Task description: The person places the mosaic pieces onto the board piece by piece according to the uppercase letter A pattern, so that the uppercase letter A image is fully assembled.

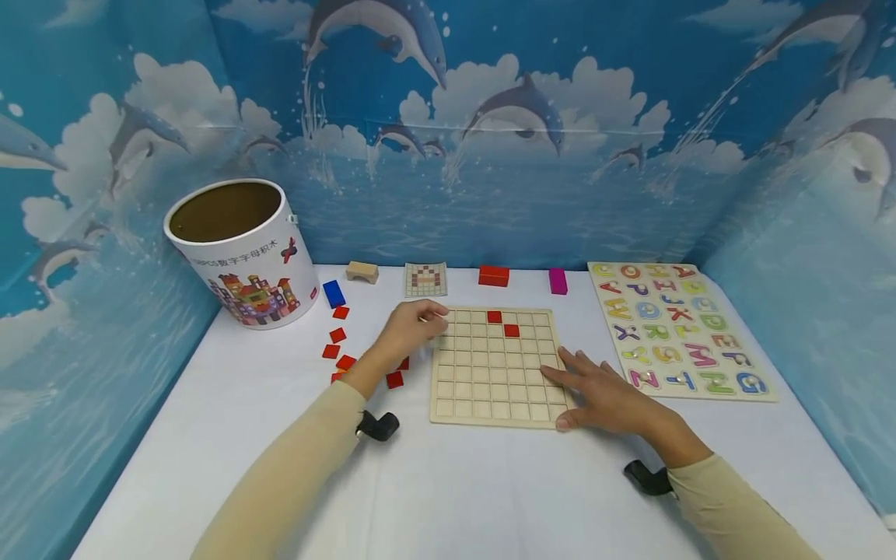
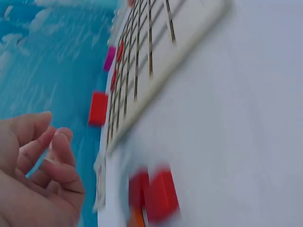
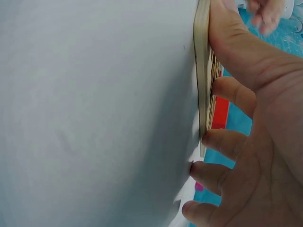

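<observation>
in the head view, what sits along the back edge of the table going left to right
white bucket → blue block → arched wooden block → pattern card → red block → magenta block → alphabet puzzle board

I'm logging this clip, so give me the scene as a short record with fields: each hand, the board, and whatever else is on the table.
left hand: at the grid board's upper left corner, fingers curled; whether it holds a tile cannot be told
right hand: flat on the board's lower right corner
grid board: wooden, two red tiles in its top rows
loose red tiles: left of the board
tub: far left, open
letter puzzle: right of the board
</observation>
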The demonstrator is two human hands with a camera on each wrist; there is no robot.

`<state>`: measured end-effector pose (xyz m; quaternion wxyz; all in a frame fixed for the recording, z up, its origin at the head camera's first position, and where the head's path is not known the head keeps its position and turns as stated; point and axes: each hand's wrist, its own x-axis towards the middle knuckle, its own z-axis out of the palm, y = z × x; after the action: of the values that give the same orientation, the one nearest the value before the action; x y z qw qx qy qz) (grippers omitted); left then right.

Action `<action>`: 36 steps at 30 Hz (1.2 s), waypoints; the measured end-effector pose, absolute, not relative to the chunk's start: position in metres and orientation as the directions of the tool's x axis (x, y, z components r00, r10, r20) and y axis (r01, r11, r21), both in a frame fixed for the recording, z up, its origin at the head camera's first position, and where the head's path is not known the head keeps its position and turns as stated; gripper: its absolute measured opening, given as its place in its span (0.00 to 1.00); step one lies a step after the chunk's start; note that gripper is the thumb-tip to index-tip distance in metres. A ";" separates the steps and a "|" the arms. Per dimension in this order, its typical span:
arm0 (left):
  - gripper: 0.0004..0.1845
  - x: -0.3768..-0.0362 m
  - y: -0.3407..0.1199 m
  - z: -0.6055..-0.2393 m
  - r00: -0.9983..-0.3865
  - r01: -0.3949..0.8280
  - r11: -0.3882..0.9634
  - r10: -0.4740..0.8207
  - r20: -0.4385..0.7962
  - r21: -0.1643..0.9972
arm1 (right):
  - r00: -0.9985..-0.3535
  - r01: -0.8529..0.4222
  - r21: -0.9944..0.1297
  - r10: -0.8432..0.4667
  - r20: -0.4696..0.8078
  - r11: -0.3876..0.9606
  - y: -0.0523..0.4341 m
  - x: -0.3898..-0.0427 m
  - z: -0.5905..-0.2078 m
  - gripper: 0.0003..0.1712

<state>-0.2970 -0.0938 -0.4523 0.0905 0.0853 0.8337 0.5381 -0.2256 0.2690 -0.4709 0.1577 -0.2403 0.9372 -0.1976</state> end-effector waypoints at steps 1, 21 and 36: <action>0.17 -0.294 -0.107 -0.451 -0.974 0.011 0.413 0.210 -0.084 0.911 | -0.837 -0.386 -0.446 -0.510 -0.199 0.808 0.270 -0.225 -0.470 0.54; 0.09 -0.220 -0.158 -0.476 -0.993 -0.075 0.707 0.015 -0.121 0.703 | -0.826 -0.403 -0.467 -0.532 -0.186 0.788 0.269 -0.226 -0.468 0.54; 0.07 -0.219 -0.155 -0.473 -0.995 -0.051 0.684 0.028 -0.096 0.728 | -0.827 -0.400 -0.471 -0.531 -0.184 0.786 0.268 -0.225 -0.469 0.54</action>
<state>-0.2195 -0.1549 -0.4733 0.0496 -0.0064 0.9163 0.3974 -0.2255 0.2684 -0.4691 0.1553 -0.2498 0.9322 -0.2110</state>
